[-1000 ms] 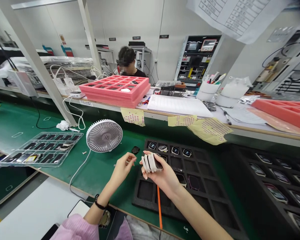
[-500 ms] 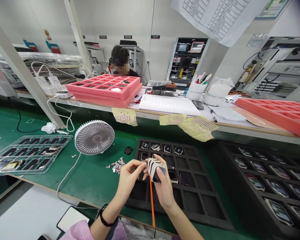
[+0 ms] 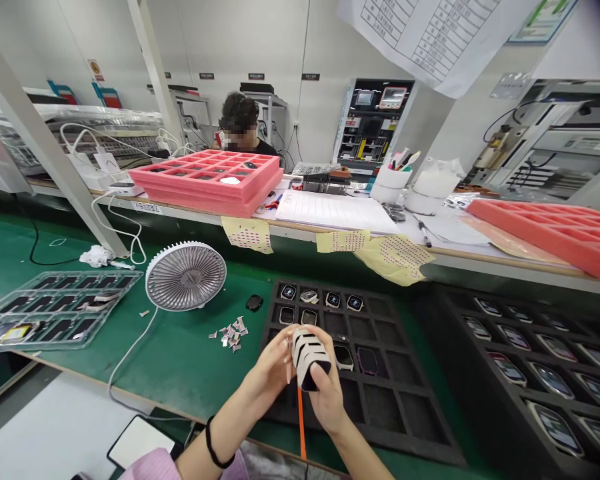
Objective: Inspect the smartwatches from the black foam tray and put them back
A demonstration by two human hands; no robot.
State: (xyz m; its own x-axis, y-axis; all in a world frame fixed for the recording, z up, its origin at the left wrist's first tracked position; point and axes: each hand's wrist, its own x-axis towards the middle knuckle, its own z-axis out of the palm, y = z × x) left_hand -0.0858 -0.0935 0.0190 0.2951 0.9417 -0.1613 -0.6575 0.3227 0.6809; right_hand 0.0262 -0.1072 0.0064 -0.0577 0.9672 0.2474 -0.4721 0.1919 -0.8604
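In my right hand [image 3: 327, 393] is a short stack of pale smartwatch cases [image 3: 310, 350] with dark gaps between them. The thumb presses on the dark face of the nearest one, and the fingers wrap behind. My left hand [image 3: 270, 367] is at the stack's left side, fingers bent and closed together; what lies between its fingertips is hidden. Below both hands an orange strip [image 3: 301, 427] runs toward the bench edge. Under and beyond them lies a black foam tray [image 3: 395, 400] with several smartwatches [image 3: 333, 299] in its pockets.
A white fan [image 3: 186, 277] stands left of the hands, near small metallic pieces [image 3: 233, 333] and a black watch part [image 3: 254, 302]. A clear tray [image 3: 63, 307] lies far left. Another watch tray [image 3: 523, 393] is at right. Pink foam trays [image 3: 205, 190] sit on the shelf; a person sits beyond.
The stack has come slightly lower and nearer to me. My left hand has turned from a fingertip pinch to bent fingers against the stack's left side. My right hand still holds it.
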